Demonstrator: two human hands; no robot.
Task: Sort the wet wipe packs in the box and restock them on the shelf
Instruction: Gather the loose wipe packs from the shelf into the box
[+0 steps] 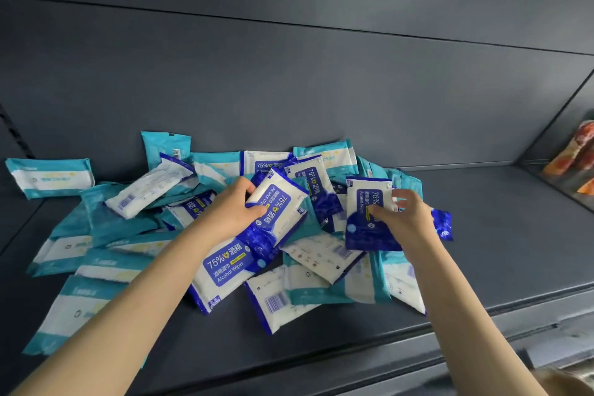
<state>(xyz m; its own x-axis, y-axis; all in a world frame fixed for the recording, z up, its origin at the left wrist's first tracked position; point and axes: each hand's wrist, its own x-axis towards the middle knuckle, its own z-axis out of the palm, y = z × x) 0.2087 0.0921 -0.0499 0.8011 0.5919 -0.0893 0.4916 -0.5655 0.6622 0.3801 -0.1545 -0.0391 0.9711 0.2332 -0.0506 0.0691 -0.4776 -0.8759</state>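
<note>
A loose heap of wet wipe packs lies on the dark grey shelf point(482, 235), some teal and white, some dark blue and white marked "75% Alcohol Wipes". My left hand point(229, 209) grips one blue pack point(279, 206) by its left edge, tilted above the heap. My right hand point(406, 219) pinches another blue pack point(366, 219), held nearly upright at the heap's right side. A further blue pack point(226, 268) lies face up under my left forearm. One teal pack point(48, 177) lies apart at the far left.
The shelf's back wall rises right behind the heap. Orange-red packaged goods point(575, 154) stand beyond a divider at the far right. Bare shelf surface stretches to the right of the heap, and the shelf's front lip point(418, 341) runs along the bottom.
</note>
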